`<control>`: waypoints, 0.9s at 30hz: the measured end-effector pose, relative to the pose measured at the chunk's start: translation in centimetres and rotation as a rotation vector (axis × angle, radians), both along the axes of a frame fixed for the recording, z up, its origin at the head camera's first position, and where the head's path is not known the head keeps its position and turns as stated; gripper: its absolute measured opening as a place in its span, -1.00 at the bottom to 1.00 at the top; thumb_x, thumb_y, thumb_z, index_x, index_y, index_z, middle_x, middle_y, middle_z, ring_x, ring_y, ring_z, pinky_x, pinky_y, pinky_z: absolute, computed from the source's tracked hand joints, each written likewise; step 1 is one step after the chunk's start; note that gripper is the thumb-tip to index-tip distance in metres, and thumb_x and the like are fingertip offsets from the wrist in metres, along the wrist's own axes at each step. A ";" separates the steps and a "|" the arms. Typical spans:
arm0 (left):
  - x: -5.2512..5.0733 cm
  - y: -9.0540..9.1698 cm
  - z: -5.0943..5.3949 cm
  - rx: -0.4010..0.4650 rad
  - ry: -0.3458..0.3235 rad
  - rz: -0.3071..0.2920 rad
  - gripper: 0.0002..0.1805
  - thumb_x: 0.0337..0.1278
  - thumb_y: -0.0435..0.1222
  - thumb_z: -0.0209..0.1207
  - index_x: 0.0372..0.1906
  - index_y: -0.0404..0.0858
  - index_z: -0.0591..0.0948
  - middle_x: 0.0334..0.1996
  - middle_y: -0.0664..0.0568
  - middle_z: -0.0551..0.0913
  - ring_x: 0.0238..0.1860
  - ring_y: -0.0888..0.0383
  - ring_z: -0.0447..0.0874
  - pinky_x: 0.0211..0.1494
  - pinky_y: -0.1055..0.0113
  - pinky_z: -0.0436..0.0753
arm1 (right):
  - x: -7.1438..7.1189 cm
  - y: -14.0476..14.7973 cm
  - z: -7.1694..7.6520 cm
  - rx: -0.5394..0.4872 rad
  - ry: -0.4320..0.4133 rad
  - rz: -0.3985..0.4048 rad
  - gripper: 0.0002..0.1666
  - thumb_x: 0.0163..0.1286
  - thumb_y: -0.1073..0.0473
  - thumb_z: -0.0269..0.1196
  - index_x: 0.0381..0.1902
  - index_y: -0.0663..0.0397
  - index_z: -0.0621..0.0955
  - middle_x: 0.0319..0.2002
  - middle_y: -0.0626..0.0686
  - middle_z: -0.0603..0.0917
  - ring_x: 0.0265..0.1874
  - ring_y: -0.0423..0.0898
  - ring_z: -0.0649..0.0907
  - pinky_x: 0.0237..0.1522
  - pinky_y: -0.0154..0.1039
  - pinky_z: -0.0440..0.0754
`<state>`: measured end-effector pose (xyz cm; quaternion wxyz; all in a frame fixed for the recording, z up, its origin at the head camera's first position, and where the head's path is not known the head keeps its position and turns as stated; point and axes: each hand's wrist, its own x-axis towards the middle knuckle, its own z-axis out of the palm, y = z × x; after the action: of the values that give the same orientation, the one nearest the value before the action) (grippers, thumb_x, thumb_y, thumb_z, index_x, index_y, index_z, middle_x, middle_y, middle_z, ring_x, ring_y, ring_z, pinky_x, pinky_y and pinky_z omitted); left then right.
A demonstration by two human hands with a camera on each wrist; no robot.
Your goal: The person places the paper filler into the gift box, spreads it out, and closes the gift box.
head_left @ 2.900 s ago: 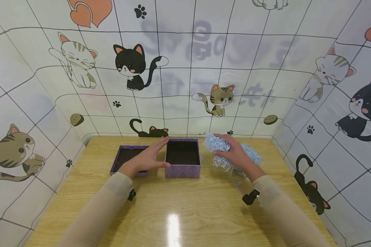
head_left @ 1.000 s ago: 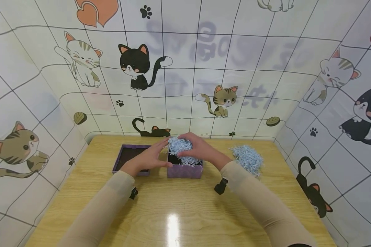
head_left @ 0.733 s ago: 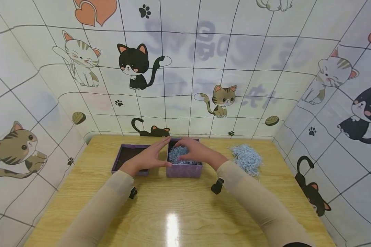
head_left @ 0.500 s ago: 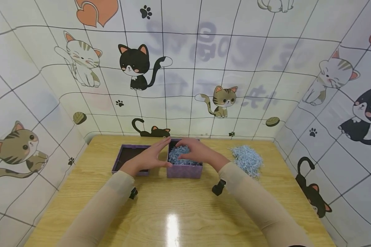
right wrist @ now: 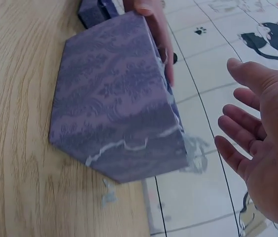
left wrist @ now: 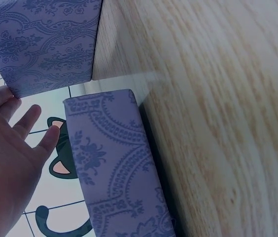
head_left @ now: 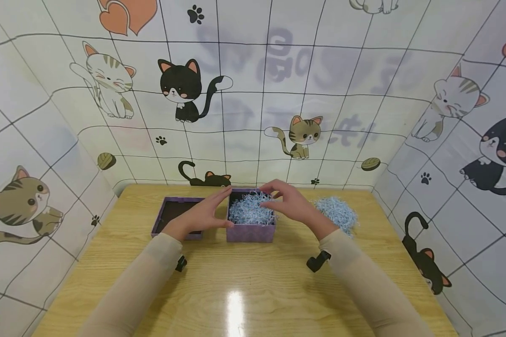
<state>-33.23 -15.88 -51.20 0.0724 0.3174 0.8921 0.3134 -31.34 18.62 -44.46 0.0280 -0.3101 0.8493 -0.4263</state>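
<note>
A purple patterned box (head_left: 250, 233) with a dark inside stands mid-table. Pale blue paper shred (head_left: 250, 209) fills much of it. My left hand (head_left: 202, 216) holds the box at its left side, thumb at the front corner and fingers reaching to the back one. In the left wrist view, some fingers of that hand (left wrist: 11, 148) hang free beside the box. My right hand (head_left: 293, 204) hovers over the box's right edge with nothing in it. The right wrist view shows its fingers (right wrist: 245, 126) loosely bent, apart from the box.
Left of the box lies its shallow purple lid (head_left: 162, 219), dark side up, partly behind my left hand. A loose heap of blue paper shred (head_left: 337, 213) lies on the table to the right. A cat-patterned cloth wall (head_left: 253, 103) surrounds the wooden table (head_left: 244, 281).
My right hand has carried a clump of shred from the right into the box, pressed it down, released it, and risen toward the right. My left hand has stayed at the box.
</note>
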 end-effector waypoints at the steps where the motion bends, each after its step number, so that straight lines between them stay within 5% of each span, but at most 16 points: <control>1: 0.0 0.0 0.0 -0.005 0.000 0.002 0.34 0.20 0.43 0.42 0.86 0.12 -0.09 0.84 0.08 -0.13 0.80 -0.10 -0.12 0.68 -0.37 0.17 | 0.2 0.5 0.0 -0.016 -0.010 -0.015 -0.48 0.60 0.05 0.46 0.42 -0.01 0.64 0.37 0.12 0.65 0.37 0.24 0.60 0.36 0.29 0.57; 9: 0.1 -0.1 0.2 -0.020 -0.001 0.009 0.35 0.19 0.45 0.41 0.86 0.15 -0.11 0.84 0.15 -0.16 0.80 -0.11 -0.12 0.68 -0.38 0.16 | 1.0 3.8 -1.2 -0.042 -0.078 -0.105 -0.45 0.64 0.09 0.41 0.46 0.12 0.61 0.41 0.16 0.62 0.38 0.24 0.58 0.38 0.35 0.53; 20: 0.4 0.0 0.5 -0.011 -0.015 0.008 0.35 0.20 0.42 0.43 0.86 0.15 -0.11 0.84 0.20 -0.18 0.80 -0.12 -0.14 0.69 -0.38 0.13 | 0.4 5.4 -7.2 0.050 -0.089 -0.216 -0.48 0.61 0.20 0.42 0.43 0.21 0.62 0.38 0.24 0.63 0.31 0.27 0.63 0.28 0.25 0.64; 27: 0.3 0.0 0.4 -0.016 -0.021 0.011 0.35 0.19 0.43 0.43 0.85 0.19 -0.12 0.83 0.28 -0.20 0.80 -0.07 -0.14 0.69 -0.36 0.13 | -0.7 4.7 -10.0 0.148 -0.096 -0.198 -0.51 0.63 0.22 0.40 0.42 0.20 0.63 0.35 0.21 0.65 0.28 0.24 0.66 0.29 0.23 0.66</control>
<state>-32.90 -15.92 -50.76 0.0826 0.3088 0.8953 0.3102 -32.04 23.27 -54.46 0.0492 -0.2014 0.9026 -0.3772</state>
